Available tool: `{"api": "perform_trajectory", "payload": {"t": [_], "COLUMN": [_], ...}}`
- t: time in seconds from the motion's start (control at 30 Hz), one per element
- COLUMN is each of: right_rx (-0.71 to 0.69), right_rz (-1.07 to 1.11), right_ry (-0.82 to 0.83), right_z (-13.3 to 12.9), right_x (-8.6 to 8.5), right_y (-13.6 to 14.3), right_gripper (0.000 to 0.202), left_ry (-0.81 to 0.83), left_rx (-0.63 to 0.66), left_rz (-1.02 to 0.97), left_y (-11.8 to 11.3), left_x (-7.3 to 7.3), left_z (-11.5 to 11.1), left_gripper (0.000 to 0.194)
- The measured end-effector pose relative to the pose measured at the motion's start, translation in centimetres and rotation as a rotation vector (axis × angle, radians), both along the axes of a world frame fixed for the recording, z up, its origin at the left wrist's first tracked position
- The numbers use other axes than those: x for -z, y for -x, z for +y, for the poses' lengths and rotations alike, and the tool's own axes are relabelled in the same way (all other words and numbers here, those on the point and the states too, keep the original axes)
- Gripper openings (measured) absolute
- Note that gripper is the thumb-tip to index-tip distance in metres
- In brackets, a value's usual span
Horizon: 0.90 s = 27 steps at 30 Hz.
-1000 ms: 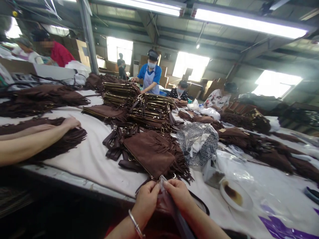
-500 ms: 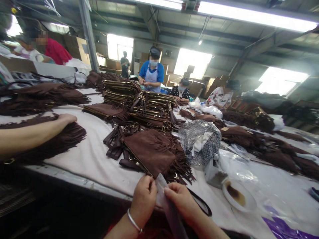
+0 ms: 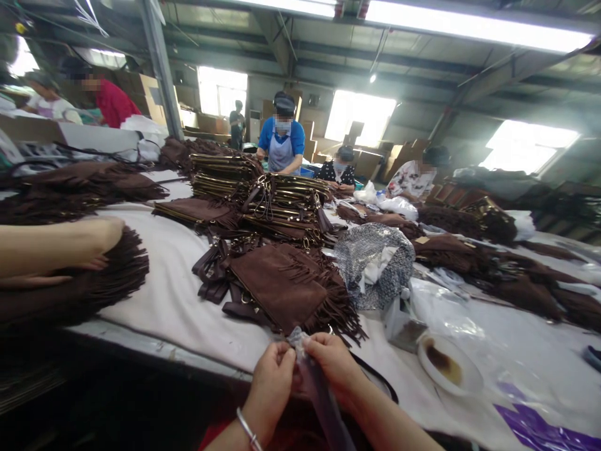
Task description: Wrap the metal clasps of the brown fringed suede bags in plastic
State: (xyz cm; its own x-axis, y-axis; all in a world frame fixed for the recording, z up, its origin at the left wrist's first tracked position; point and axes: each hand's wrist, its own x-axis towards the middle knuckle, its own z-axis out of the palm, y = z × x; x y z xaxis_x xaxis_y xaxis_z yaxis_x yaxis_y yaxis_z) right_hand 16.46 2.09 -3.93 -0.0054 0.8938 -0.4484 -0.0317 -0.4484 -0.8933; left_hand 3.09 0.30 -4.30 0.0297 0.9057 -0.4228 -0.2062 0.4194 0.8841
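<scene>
My left hand [image 3: 273,374], with a silver bangle on its wrist, pinches one side of the upper end of a narrow clear plastic sleeve [image 3: 319,401]. My right hand [image 3: 332,363] grips the other side with thumb and fingers. Something dark shows through the sleeve, which hangs down toward my lap; its kind I cannot make out. Just beyond my fingertips lies a brown fringed suede bag [image 3: 282,285] with a zipped edge. Dark straps [image 3: 211,275] with metal clips spread to its left.
Stacked brown bags [image 3: 282,207] stand behind. A co-worker's arm [image 3: 56,247] rests over a fringed bag [image 3: 113,275] at left. On the right are silvery bubble wrap [image 3: 373,263], a small metal box [image 3: 402,329], a white bowl [image 3: 462,376] with brown residue and purple plastic [image 3: 539,429].
The sleeve's upper end, flat and standing up before, is now crumpled between my fingers. At left, the co-worker's hand has shifted left and flattened over the fringed bag.
</scene>
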Motion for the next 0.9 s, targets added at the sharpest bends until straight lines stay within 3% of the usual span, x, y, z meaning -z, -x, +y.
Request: {"api": "perform_trajectory", "payload": {"t": [0.13, 0.33, 0.43, 0.53, 0.67, 0.9], "right_rx": [-0.005, -0.011, 0.003, 0.048, 0.125, 0.135], "right_rz": [-0.055, -0.038, 0.043, 0.132, 0.196, 0.135], "right_ry": [-0.020, -0.059, -0.032, -0.013, -0.038, -0.138], "right_z": [1.0, 1.6, 1.7, 2.0, 2.9, 3.5], "right_x": [0.0, -1.0, -1.0, -1.1, -1.7, -1.9], "right_y": [0.6, 1.4, 1.8, 2.1, 1.8, 1.5], "right_gripper": [0.034, 0.028, 0.031, 0.034, 0.036, 0.035], "left_ry": [0.099, 0.253, 0.232, 0.160, 0.193, 0.144], "left_rx": [0.024, 0.161, 0.197, 0.182, 0.217, 0.299], "left_rz": [-0.201, -0.378, -0.463, -0.354, -0.278, -0.244], "left_y": [-0.5, -1.3, -1.5, -1.0, 0.4, 1.4], "left_x": [-0.4, -1.4, -1.2, -1.1, -1.6, -2.5], "left_z": [-1.3, -2.3, -2.4, -2.0, -1.2, 0.3], "left_gripper": [0.039, 0.043, 0.044, 0.040, 0.034, 0.037]}}
